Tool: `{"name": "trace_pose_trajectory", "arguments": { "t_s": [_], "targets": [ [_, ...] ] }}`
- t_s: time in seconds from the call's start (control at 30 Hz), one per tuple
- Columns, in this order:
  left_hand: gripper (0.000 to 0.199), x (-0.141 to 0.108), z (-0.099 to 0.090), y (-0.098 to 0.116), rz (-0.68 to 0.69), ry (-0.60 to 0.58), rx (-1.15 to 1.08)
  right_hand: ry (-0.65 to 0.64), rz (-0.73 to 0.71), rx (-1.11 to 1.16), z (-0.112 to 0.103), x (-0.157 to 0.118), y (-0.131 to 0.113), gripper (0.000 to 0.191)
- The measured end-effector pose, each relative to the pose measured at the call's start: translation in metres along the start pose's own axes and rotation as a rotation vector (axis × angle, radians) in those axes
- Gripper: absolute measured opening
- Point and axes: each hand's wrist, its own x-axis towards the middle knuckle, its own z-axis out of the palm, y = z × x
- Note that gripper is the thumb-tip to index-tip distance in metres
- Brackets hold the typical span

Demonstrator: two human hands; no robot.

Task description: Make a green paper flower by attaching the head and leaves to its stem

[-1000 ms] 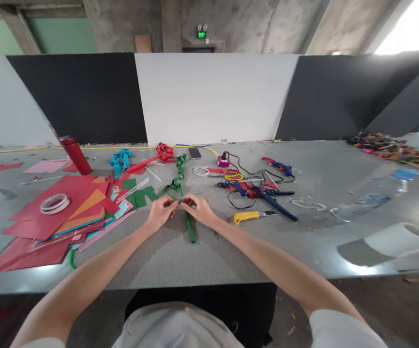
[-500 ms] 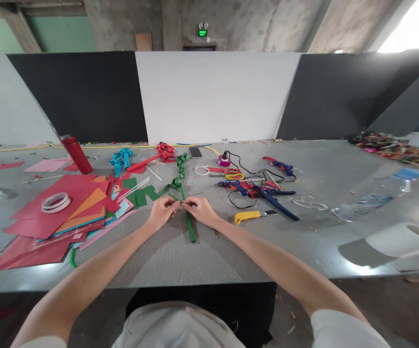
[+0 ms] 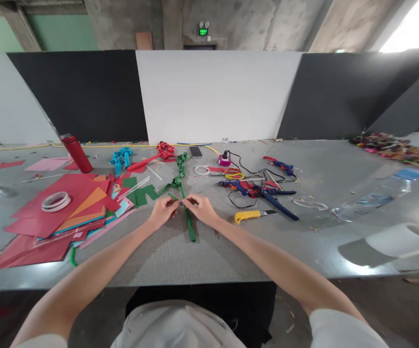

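Observation:
My left hand (image 3: 163, 209) is closed in a pinch on a narrow green paper strip (image 3: 173, 196), whose end sticks out past the fingers. My right hand (image 3: 199, 208) faces it, thumb and finger pinched at the same strip where it meets a green paper stem (image 3: 190, 226). The fingers hide the exact spot they grip. The stem lies on the table between my hands, its thicker end toward me. Beyond my fingers it runs up to a chain of curled green paper (image 3: 180, 170).
Stacked coloured paper (image 3: 82, 193) with a white tape roll (image 3: 55, 201) lies left, near a red flask (image 3: 76, 153). A yellow-handled knife (image 3: 247, 216), glue guns (image 3: 246, 187) with cords and pliers-like blue handles (image 3: 280, 205) lie right. A plastic bottle (image 3: 371, 199) and white roll (image 3: 398, 240) are farther right.
My fingertips have drawn slightly apart, and more of the green strip shows above my left fingers. The things on the table have stayed put.

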Motion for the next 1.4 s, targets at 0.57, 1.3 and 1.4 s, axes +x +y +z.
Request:
{"name": "trace_pose_trajectory", "arguments": {
  "t_s": [0.57,1.3,1.4],
  "targets": [
    [0.021,-0.009,0.006,0.009,0.218,-0.122,0.444,0.012,-0.088,0.035,-0.003,-0.004,-0.010,0.021],
    [0.026,-0.006,0.005,0.007,0.029,-0.159,0.183,0.132,-0.006,0.111,-0.005,-0.001,-0.005,0.029],
    [0.028,-0.006,0.004,0.009,0.026,-0.156,0.199,0.085,0.044,0.196,-0.003,-0.001,-0.004,0.030]
  ]
}}
